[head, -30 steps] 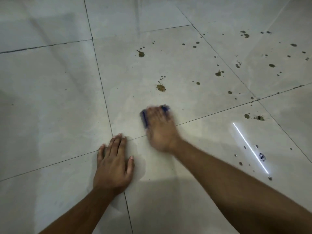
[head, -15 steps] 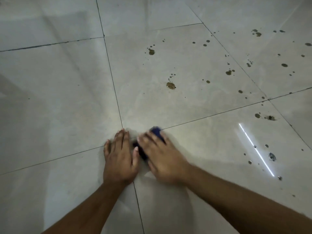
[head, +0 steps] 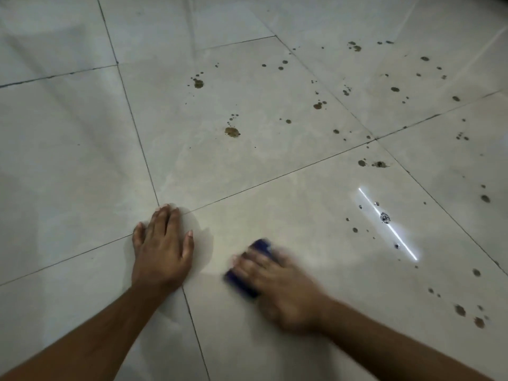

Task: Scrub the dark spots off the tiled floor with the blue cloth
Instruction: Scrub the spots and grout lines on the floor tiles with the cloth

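Observation:
My right hand (head: 277, 287) presses the folded blue cloth (head: 248, 266) flat against the pale tiled floor (head: 68, 166); the hand is blurred and covers most of the cloth. My left hand (head: 162, 248) lies flat, palm down, fingers together, over a crossing of grout lines, a short gap to the left of the cloth. Brownish dark spots (head: 232, 132) dot the tiles beyond and to the right, with a larger blot on the far tile and more spots (head: 460, 310) at the right.
A bright thin streak of reflected light (head: 387, 224) crosses the tile to the right, with a shiny speck on it. Dark grout lines (head: 275, 176) divide the large tiles. The tiles on the left show almost no spots.
My right hand with the cloth went from the far tile back toward me, touched beside my left hand, then slid right and nearer. My left hand stayed planted.

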